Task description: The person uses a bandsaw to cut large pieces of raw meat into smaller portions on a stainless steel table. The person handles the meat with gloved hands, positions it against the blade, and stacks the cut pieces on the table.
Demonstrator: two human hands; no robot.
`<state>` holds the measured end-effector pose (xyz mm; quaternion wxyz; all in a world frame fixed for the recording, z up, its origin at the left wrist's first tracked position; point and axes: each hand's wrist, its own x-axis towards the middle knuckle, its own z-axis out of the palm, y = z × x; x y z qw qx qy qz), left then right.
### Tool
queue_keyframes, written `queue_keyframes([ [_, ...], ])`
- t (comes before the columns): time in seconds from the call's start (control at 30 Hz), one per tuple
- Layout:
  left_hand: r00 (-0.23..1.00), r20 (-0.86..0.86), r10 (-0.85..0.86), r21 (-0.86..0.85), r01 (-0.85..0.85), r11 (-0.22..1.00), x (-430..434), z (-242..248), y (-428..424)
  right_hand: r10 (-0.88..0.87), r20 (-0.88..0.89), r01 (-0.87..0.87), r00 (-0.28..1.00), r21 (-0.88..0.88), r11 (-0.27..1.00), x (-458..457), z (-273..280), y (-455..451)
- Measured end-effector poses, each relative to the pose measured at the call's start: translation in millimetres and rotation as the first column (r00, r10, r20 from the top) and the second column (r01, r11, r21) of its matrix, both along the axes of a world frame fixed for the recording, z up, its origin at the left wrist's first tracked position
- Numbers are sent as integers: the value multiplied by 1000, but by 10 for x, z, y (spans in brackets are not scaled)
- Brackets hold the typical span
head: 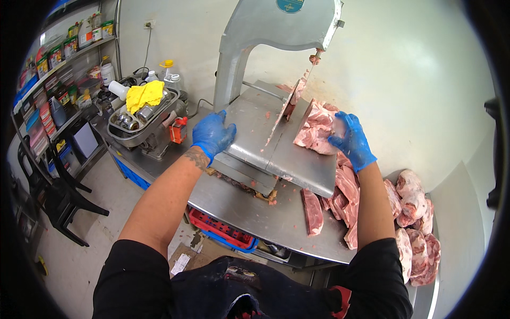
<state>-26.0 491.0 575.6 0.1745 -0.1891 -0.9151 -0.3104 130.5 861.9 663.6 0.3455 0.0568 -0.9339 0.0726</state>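
My left hand (214, 133), in a blue glove, rests at the left edge of the steel table (255, 107) of a meat bandsaw (235, 67), holding nothing. On the table's right part, my right hand (352, 139), also gloved in blue, grips a large chunk of raw meat (314, 129) by its right side. The upright blade (308, 75) stands left of the chunk, with bits of meat stuck on it. Beside the blade is a metal guide plate (285, 107) smeared with scraps. Cut meat slices (346, 191) lie below the saw table's right edge, one slice (312, 211) apart in front.
Several whole pieces of meat (412, 199) are piled at the far right. A meat grinder with a steel tray (137, 135) and yellow cloth (144, 97) stands left. Below the bench are red and blue crates (223, 229). Shelves (67, 62) and a black chair (65, 199) are at left.
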Motion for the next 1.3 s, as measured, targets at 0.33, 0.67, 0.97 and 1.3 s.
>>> queue_keyframes([
  [0.33, 999, -36, -5, 28, 6, 1000, -11, -48, -2, 55, -79, -58, 995, -42, 997, 608, -139, -946],
  [0.67, 999, -33, -25, 46, 26, 999, -36, -68, -13, 69, -111, -105, 991, -358, 928, 572, -316, -1250],
  [0.97, 1000, -26, -11, 20, 11, 1000, -41, -60, 13, 52, -117, -101, 992, -463, 881, 370, -339, -923],
  [1.3, 999, -41, -7, 22, 8, 1000, -15, -38, 15, -2, -98, -40, 995, -432, 901, 36, -302, -567],
])
